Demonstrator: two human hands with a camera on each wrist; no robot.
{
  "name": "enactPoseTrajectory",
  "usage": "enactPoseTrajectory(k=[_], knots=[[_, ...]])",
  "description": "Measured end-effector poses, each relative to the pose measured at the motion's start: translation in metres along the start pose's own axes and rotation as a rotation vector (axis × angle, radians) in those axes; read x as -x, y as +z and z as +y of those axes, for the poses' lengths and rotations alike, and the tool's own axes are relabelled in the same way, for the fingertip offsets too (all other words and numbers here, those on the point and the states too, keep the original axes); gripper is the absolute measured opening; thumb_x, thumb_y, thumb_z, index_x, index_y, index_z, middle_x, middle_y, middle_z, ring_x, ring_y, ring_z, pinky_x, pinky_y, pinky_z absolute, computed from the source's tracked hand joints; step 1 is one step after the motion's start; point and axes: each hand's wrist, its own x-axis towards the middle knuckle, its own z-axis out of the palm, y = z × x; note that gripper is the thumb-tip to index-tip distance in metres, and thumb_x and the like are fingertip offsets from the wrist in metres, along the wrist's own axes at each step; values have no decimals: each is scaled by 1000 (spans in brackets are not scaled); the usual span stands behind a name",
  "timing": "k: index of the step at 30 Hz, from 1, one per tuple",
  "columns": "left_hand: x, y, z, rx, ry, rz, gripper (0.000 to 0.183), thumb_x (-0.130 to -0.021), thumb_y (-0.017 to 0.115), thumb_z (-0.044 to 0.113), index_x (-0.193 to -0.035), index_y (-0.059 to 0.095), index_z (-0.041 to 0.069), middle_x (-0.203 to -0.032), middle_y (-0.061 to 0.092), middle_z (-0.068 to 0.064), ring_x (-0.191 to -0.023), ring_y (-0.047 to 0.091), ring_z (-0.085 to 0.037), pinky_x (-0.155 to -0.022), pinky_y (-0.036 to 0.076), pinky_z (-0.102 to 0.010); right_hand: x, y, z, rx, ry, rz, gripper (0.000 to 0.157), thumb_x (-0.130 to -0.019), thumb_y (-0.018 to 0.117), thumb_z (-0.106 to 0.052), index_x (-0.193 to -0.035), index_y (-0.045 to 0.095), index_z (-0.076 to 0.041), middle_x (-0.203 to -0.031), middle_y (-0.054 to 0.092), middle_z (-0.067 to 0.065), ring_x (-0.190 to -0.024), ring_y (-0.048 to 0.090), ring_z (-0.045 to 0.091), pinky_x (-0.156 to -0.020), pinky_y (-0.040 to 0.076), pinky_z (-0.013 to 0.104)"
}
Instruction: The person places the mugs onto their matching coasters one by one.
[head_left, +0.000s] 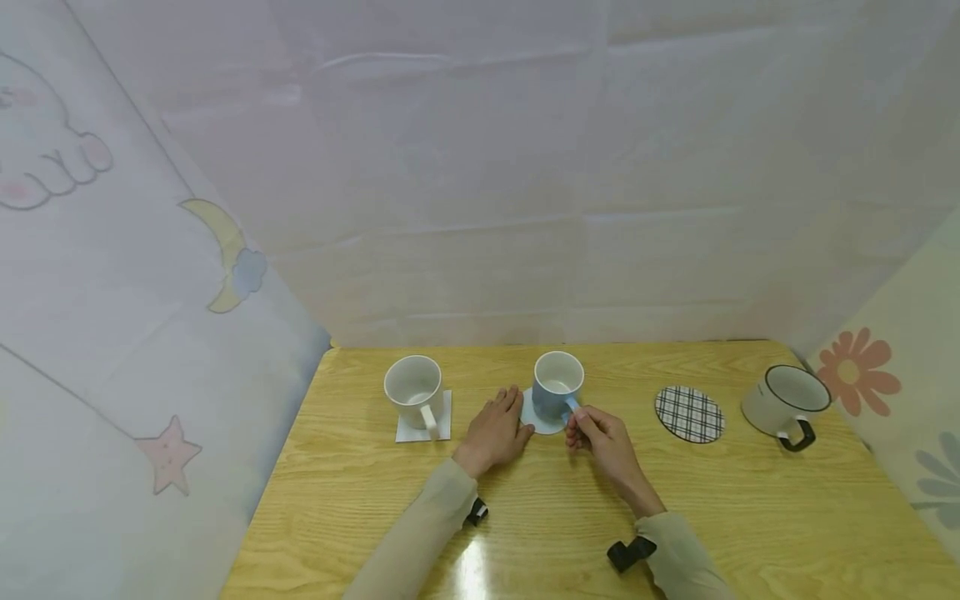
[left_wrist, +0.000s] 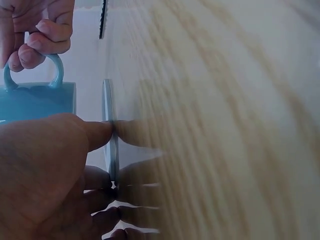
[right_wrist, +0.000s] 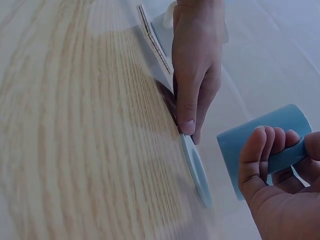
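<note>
My right hand (head_left: pixel 606 444) grips the handle of a blue mug (head_left: pixel 556 392), its fingers curled through the handle. The mug hangs a little above a round light-blue coaster (right_wrist: pixel 196 170), with a gap showing between them in both wrist views. My left hand (head_left: pixel 497 429) lies to the left of that coaster, fingers stretched out along the table. In the left wrist view its thumb (left_wrist: pixel 99 134) touches the coaster's rim, and the other fingertips sit by its lower edge.
On the left, a white mug (head_left: pixel 414 392) stands on a square white coaster (head_left: pixel 442 427). To the right lie a round plaid coaster (head_left: pixel 690 414) and a white mug with a black handle (head_left: pixel 780 404) near the wooden table's (head_left: pixel 540 517) right edge. Cloth-covered walls (head_left: pixel 450 208) border the back and sides.
</note>
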Motion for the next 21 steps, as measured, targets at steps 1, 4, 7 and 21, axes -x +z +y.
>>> enactPoseTrajectory(k=[1,4,7,21], knots=[[0,0,0,-3,-2,-1,71,-112,53,42,-167,33,2,-175,31,-15,-162,32,-34,-130,34,-50,0,0,0,-2,-1,-2,48,-117,44,-19,-105,57,25,-90,64,24,-76,68,12,-69,66,33],[0,-2,1,-2,-10,-3,71,-112,54,42,-167,33,3,-175,32,-14,-162,32,-33,-130,34,-49,0,1,1,-5,-6,-6,47,-117,45,-19,-104,58,24,-90,65,24,-76,68,12,-69,66,33],[1,-4,2,-3,-16,2,71,-111,55,42,-167,35,3,-174,33,-14,-161,33,-33,-130,35,-49,-1,1,1,-7,-7,-8,46,-117,45,-19,-103,59,23,-89,65,20,-76,68,12,-69,66,33],[2,-4,3,-13,-23,-2,70,-111,55,42,-166,36,4,-174,33,-12,-161,33,-31,-130,34,-47,-2,4,8,-1,-10,-12,45,-117,44,-19,-102,60,21,-88,65,16,-76,67,11,-68,66,34]])
